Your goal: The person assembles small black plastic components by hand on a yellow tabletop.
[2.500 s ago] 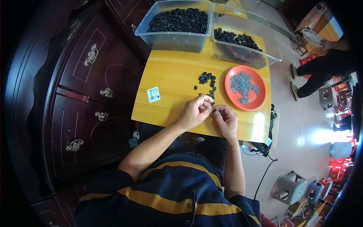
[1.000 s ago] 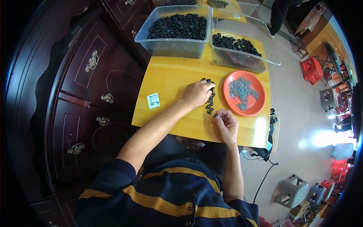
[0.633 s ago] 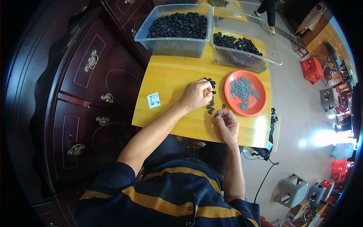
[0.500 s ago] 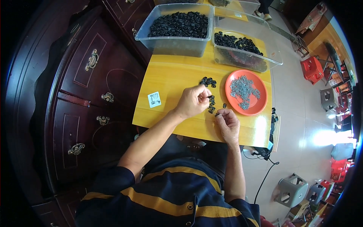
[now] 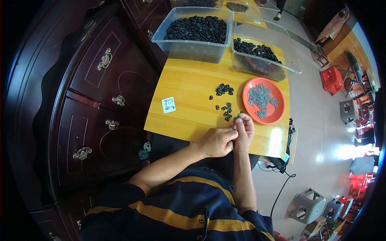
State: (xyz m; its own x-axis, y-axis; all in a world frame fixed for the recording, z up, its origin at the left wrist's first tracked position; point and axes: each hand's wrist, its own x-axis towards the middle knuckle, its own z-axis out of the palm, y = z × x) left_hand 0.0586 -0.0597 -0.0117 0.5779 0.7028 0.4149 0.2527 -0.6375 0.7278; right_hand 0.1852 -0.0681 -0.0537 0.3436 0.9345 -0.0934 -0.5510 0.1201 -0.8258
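Observation:
My right hand [image 5: 243,132] is at the table's near edge, thumb and fingers pinching a small black plastic piece [image 5: 237,118]. My left hand [image 5: 219,143] is curled closed against it, its fingertips meeting the right hand below the thumb; whatever they hold is hidden. Just beyond my hands lies a loose cluster of small black pieces [image 5: 228,113], with a bigger heap of black pieces [image 5: 224,89] farther off. To the right, an orange-red plate [image 5: 282,112] holds a pile of small silvery metal pins [image 5: 261,98].
At the back of the yellow table [image 5: 185,88] stand a translucent tub [image 5: 193,52] full of black pieces and a clear tub [image 5: 261,68] partly filled. A white label [image 5: 169,105] lies at left. A dark wooden cabinet [image 5: 92,88] flanks the table; stools [image 5: 309,205] stand on the floor.
My left hand has drawn back from the small black pieces toward me and now meets my right hand. Single black pieces now show apart from the heap, where the left hand was.

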